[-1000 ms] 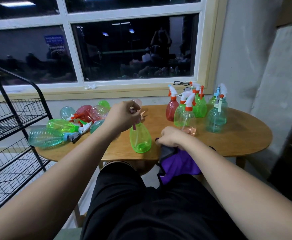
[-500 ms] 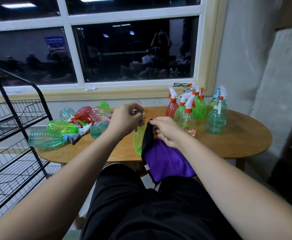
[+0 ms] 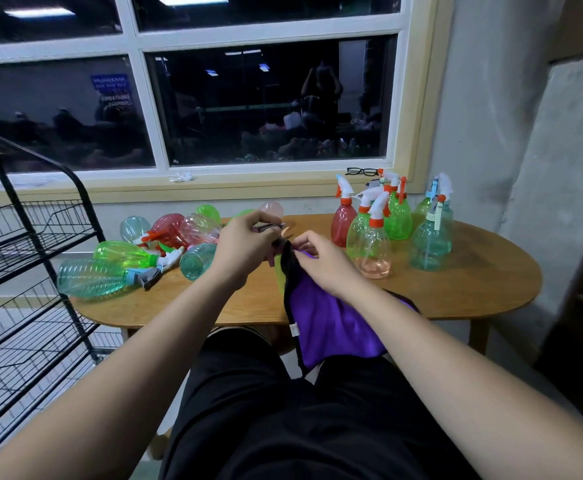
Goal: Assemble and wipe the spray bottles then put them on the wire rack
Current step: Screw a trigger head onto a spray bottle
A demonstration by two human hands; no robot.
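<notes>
The black wire rack (image 3: 34, 233) stands at the left, beside the oval wooden table (image 3: 456, 292) and well apart from the work. Over the table's near edge hangs a purple cloth with a black hem (image 3: 331, 323). The right hand (image 3: 324, 261) pinches its top edge with curled fingers and holds it against the clear yellow-green plastic spray bottle (image 3: 278, 275). Only a sliver of that bottle shows beside the cloth. Its long axis looks upright, neck up, the body straight below the left hand (image 3: 245, 247), which is curled round what seems to be the spray head. The body thus lies downward from the left grip, and the right hand is nearer to it. I judge the wipe should run down that axis
</notes>
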